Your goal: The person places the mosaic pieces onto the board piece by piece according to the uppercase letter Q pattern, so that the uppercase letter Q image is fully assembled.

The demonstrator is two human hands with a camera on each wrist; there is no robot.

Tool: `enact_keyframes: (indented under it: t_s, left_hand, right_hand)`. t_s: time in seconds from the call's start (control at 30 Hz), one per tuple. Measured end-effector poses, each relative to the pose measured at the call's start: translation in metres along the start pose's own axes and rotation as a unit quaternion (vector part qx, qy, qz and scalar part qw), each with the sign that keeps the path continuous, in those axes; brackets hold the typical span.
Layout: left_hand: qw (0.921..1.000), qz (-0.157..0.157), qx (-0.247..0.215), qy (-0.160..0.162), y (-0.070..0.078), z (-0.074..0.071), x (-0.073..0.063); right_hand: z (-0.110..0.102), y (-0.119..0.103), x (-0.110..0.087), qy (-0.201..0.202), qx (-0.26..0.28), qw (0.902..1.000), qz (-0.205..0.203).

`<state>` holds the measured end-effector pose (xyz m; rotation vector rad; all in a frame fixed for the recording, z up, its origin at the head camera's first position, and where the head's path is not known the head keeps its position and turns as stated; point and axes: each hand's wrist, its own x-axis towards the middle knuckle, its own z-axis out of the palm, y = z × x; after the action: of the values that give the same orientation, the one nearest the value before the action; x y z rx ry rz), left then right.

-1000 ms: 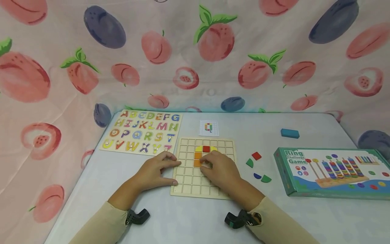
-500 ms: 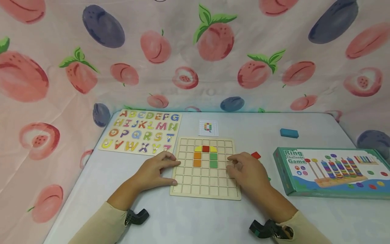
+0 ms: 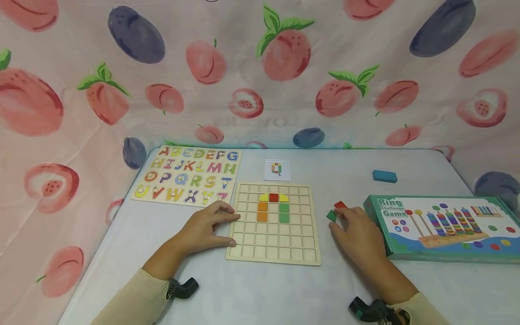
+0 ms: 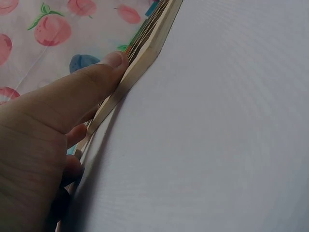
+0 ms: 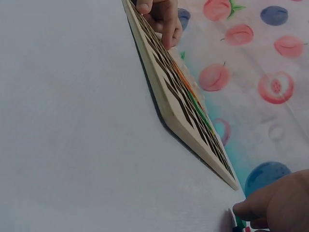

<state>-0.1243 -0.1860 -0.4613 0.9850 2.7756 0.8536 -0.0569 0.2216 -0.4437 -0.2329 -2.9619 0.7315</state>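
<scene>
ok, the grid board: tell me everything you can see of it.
The grid board is a pale, wood-looking square with rounded corners and dark lines marking square cells. It lies flat on the white table. Seven tiles form an arch: yellow curved tiles flank a red square, with two orange squares below left and two green squares below right. Of the hands, only the left hand touches it, at its left edge.

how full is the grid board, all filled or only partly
Partly filled: an arch of colored pieces sits on the grid board, while its bottom rows are bare.
</scene>
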Motion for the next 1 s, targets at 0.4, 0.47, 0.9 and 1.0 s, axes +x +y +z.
enact_keyframes:
  t_s: [0.4,0.47,0.9,1.0]
  left_hand:
    - [1.0000,0.004,0.001,0.004,-0.0010,0.0006,-0.0002]
    - [1.0000,0.002,-0.003,0.002,-0.0004,0.0003,-0.0002]
    - [1.0000,0.001,0.000,-0.005,-0.0009,-0.0001,0.0001]
    - [1.0000,0.000,0.002,-0.005,-0.0013,-0.0008,0.0000]
  right_hand:
    - [0.0020,0.0001,0.0010,0.007,-0.005,0.9999,-0.010]
    - [0.0021,-0.0002,0.0023,0.005,-0.011,0.9999,-0.012]
    - [0.0073,-0.0031,0.0055,0.002,-0.002,0.9991,-0.043]
    - [0.0082,-0.0046,0.0076,0.002,-0.028,0.9990,-0.035]
